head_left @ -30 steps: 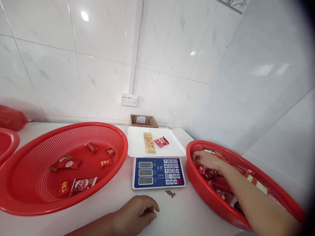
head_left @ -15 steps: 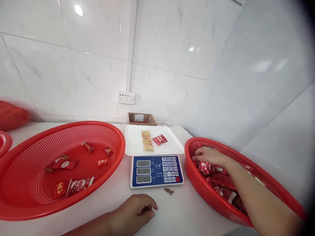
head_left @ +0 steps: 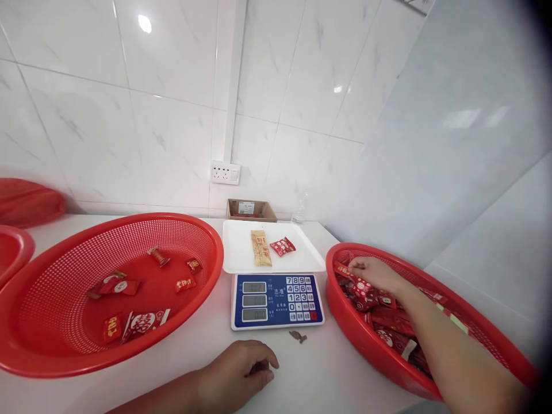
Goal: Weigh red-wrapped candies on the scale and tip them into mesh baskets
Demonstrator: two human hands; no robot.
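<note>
My left hand (head_left: 241, 371) rests on the white table in front of the scale, fingers loosely curled, thumb apart from the index finger, nothing held. Inside the right red basket (head_left: 351, 322), my right hand (head_left: 375, 273) pinches a small red snack packet (head_left: 342, 269) near the far left rim. Beneath that hand lie more wrapped snacks, among them a dotted red packet (head_left: 361, 290). On the white weighing tray (head_left: 237, 247) of the digital scale (head_left: 276, 300) lie a long beige-wrapped bar (head_left: 261, 248) and a red packet (head_left: 283, 246).
At left, a red perforated basket (head_left: 47, 362) contains several scattered packets. A small brown scrap (head_left: 297, 336) lies before the scale. Behind stand an open cardboard box (head_left: 271, 211) and a clear plastic bottle (head_left: 299, 210). A red bag (head_left: 30, 201) sits far left, against the tiled wall.
My right hand has shifted slightly right and a red packet now shows at its fingertips. My left hand stays in place. The whole view has moved a little.
</note>
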